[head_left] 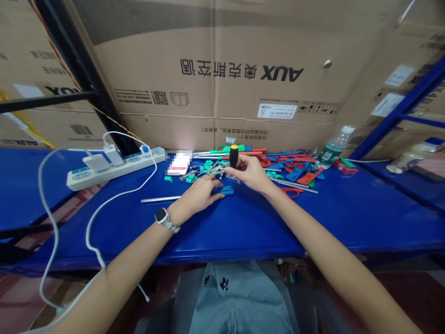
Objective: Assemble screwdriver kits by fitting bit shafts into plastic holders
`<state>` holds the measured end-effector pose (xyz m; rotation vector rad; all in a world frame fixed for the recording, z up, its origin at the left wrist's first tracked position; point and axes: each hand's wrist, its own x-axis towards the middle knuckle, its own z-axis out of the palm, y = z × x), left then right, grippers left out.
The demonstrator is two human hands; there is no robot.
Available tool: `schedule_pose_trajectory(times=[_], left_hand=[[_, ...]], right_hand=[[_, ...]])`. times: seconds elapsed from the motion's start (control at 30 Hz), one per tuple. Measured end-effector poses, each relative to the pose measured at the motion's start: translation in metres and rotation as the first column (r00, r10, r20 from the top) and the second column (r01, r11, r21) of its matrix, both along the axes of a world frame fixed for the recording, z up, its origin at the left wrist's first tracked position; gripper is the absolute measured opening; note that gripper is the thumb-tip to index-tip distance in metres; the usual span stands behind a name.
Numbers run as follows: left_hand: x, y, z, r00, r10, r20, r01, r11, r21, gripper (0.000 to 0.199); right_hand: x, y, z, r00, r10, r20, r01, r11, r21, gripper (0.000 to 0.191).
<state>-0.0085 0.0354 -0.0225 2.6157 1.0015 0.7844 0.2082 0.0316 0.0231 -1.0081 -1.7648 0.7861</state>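
My left hand (203, 194) is closed around a blue plastic piece (227, 190) lying on the blue table (264, 232). A thin metal rod (160, 200) extends leftward from under that hand. In my right hand (252, 174) is an upright screwdriver (234, 157) with a black handle and yellow top. Its lower end points down at the blue piece; whether the tip touches it I cannot tell. Just beyond both hands lie several small green parts and metal bits, partly hidden by my fingers.
Red, blue and green plastic parts (295, 168) with metal rods spread to the right. A bottle (335, 146) stands behind them. On the left is a power strip (116, 169) with plugs and a white cable (91, 227). A large cardboard box (222, 41) walls the back.
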Motion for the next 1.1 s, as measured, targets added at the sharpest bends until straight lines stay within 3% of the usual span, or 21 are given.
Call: schedule_pose_trajectory(times=[0.17,0.37,0.43,0.5,0.63,0.8,0.9,1.0,1.1], left_hand=[[-0.001,0.0,-0.004,0.999,0.004,0.035,-0.004,1.0,-0.001,0.036],[-0.006,-0.013,0.01,0.984,0.024,-0.175,-0.02,0.999,0.027,0.042],[-0.007,-0.016,0.014,0.966,0.057,-0.253,-0.043,0.997,0.059,0.041],[-0.008,-0.018,0.016,0.953,0.053,-0.297,-0.034,0.997,0.07,0.035],[-0.016,-0.022,0.018,0.952,-0.011,-0.306,0.028,0.998,0.053,0.03],[-0.034,-0.032,0.023,0.979,-0.037,-0.202,0.046,0.998,0.04,0.037],[-0.038,-0.036,0.025,0.984,-0.012,-0.179,0.021,0.999,0.043,0.04],[-0.034,-0.035,0.022,0.982,-0.028,-0.185,0.037,0.998,0.042,0.038],[-0.03,-0.035,0.018,0.979,-0.044,-0.197,0.053,0.998,0.04,0.034]], right_hand=[[-0.011,-0.001,-0.012,0.972,-0.215,-0.093,0.22,0.974,0.046,0.043],[0.0,-0.004,0.0,0.938,-0.3,-0.176,0.302,0.953,-0.018,0.053],[0.011,-0.008,-0.001,0.965,-0.261,-0.024,0.26,0.964,-0.061,0.052],[0.023,-0.014,-0.007,0.958,-0.163,0.234,0.19,0.977,-0.097,0.05],[0.035,-0.027,-0.023,0.771,-0.15,0.619,0.187,0.982,0.005,0.042],[0.026,-0.035,-0.019,0.63,-0.151,0.762,0.131,0.988,0.087,0.03],[0.021,-0.022,-0.008,0.603,-0.178,0.777,0.101,0.984,0.147,0.032],[0.019,0.014,0.007,0.579,-0.267,0.771,0.068,0.957,0.281,0.027],[0.015,0.064,0.023,0.431,-0.298,0.852,-0.077,0.928,0.364,0.034]])
